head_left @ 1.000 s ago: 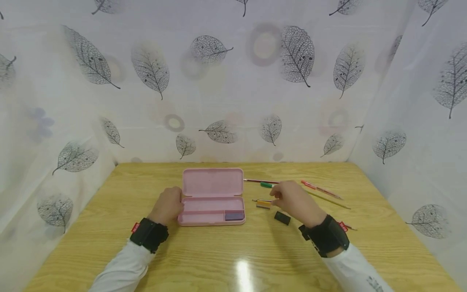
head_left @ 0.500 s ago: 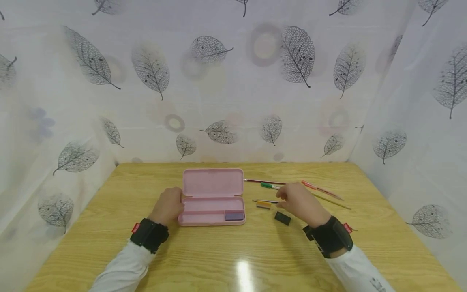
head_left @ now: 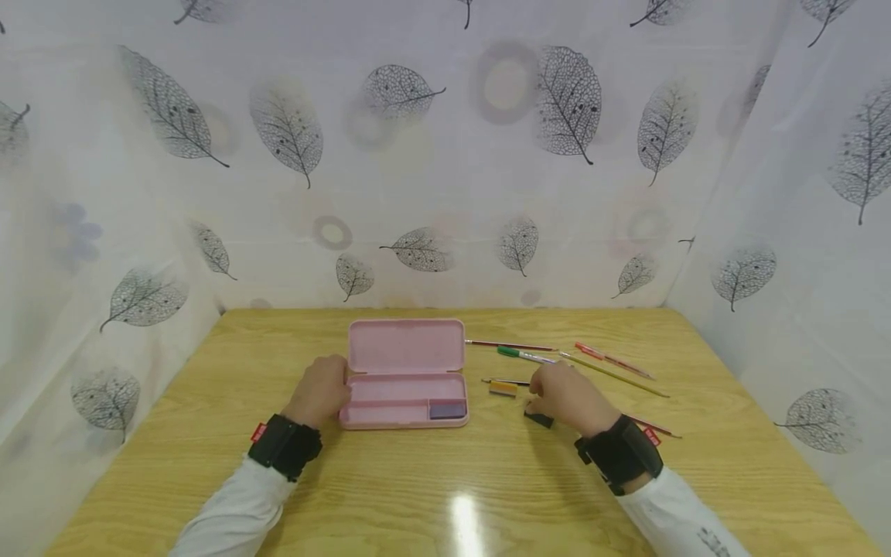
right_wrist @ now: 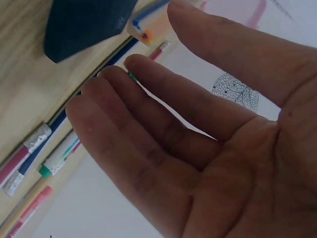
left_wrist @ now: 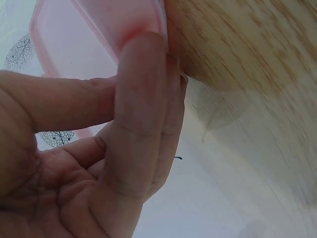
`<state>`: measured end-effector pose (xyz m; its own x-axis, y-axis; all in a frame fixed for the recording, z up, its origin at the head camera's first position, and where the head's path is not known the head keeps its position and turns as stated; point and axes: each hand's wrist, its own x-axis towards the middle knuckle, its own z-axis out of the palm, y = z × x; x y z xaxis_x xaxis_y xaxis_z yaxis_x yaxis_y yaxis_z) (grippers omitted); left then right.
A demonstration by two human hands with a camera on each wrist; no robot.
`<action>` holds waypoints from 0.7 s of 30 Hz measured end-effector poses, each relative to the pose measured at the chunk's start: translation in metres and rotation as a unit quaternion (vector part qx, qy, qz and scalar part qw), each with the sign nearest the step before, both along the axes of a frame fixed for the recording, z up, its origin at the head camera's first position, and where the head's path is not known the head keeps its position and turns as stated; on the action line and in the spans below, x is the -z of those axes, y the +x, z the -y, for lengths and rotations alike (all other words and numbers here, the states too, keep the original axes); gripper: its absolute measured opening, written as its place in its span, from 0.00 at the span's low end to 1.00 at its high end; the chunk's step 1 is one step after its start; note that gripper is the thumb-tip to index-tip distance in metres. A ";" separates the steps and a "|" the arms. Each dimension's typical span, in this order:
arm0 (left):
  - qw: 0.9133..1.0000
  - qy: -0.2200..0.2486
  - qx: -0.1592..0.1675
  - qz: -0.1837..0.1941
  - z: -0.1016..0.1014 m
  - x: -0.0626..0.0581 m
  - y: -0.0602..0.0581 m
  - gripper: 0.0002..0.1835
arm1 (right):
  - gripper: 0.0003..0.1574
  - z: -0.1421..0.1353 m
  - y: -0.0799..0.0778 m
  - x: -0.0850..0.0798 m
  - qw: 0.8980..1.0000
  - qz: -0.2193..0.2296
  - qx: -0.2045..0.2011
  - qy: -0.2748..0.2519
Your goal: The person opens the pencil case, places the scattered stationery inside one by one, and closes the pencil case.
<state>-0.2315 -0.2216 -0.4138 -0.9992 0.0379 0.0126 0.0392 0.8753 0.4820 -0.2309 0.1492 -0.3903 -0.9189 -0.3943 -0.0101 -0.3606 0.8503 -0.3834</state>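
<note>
My left hand (head_left: 319, 393) pinches the left end of an open pink pencil case (head_left: 388, 389); in the left wrist view, thumb and fingers meet at its pink wall (left_wrist: 116, 17). A purple-grey block (head_left: 447, 411) lies in the small front right compartment. My right hand (head_left: 569, 398) hovers beside a black rectangular block (head_left: 538, 420) on the table. In the right wrist view its fingers (right_wrist: 148, 119) are loosely bent and hold nothing, with the black block (right_wrist: 86, 27) past the fingertips. A small yellow-orange block (head_left: 503, 389) lies left of this hand.
Behind the right hand lie a green-capped pen (head_left: 511, 352), a dark red pencil (head_left: 501, 345), a yellowish pencil (head_left: 619, 377) and a red pen (head_left: 592, 351). A dark blue pencil (head_left: 515, 382) lies behind the yellow-orange block. Another red pencil (head_left: 654, 425) lies beside the right wrist.
My right hand has shifted from the pencils toward the front and now partly overlaps the black block. The left hand stays on the pencil case.
</note>
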 end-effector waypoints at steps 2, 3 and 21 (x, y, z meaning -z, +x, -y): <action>1.000 0.002 -0.001 0.001 0.000 0.000 0.000 0.05 | 0.16 0.001 0.000 0.003 1.000 0.005 0.004 -0.002; 1.000 0.004 -0.002 0.003 0.000 0.000 0.000 0.05 | 0.17 0.002 0.001 0.005 1.000 0.008 0.005 -0.004; 1.000 0.006 -0.006 0.001 0.000 0.001 0.000 0.04 | 0.11 0.001 0.003 0.021 0.999 -0.026 0.028 0.000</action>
